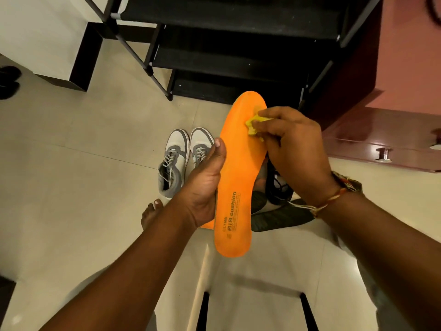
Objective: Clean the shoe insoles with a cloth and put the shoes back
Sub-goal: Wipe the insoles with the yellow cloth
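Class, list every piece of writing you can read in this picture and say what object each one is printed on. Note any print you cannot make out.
"AIR cushion": printed lengthwise near the heel of the orange insole, which the left hand holds.
Small line above it, perhaps "CLYMB": too blurred to be sure.
Boxed line of small print beside "AIR cushion": too small to read.
Small logo near the heel end: unreadable.
Grey and white sneakers, yellow cloth in the right hand: no readable text.
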Available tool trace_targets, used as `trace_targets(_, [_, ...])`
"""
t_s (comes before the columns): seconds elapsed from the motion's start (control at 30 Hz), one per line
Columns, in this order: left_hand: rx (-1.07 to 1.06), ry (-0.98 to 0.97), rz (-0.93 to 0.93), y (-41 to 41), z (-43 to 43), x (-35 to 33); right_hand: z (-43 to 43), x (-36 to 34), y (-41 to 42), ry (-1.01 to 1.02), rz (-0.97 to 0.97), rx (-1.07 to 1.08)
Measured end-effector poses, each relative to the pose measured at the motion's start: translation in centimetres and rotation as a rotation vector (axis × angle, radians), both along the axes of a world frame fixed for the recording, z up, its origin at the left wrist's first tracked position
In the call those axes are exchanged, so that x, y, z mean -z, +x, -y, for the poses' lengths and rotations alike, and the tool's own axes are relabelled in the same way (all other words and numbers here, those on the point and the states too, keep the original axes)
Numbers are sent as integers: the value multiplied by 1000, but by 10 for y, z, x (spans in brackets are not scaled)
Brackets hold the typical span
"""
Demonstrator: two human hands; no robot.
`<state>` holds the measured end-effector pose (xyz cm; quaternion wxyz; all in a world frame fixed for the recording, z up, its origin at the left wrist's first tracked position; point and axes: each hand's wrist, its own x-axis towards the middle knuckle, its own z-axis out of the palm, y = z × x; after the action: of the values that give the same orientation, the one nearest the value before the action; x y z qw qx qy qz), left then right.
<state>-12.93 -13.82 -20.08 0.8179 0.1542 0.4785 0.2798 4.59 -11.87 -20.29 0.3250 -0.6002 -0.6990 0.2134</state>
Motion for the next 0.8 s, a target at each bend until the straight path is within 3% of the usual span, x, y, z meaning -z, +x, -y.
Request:
trace_targets(0.43, [-191, -43, 160, -9, -8, 3, 16, 2, -27, -25, 205, -176])
trace_targets(0.63, [-137, -98, 189, -11, -11, 8, 49, -10, -55, -39, -36, -338])
trace_targets(0.8, [-135, -107, 163, 0, -1, 10, 22, -7, -37, 96, 114, -234])
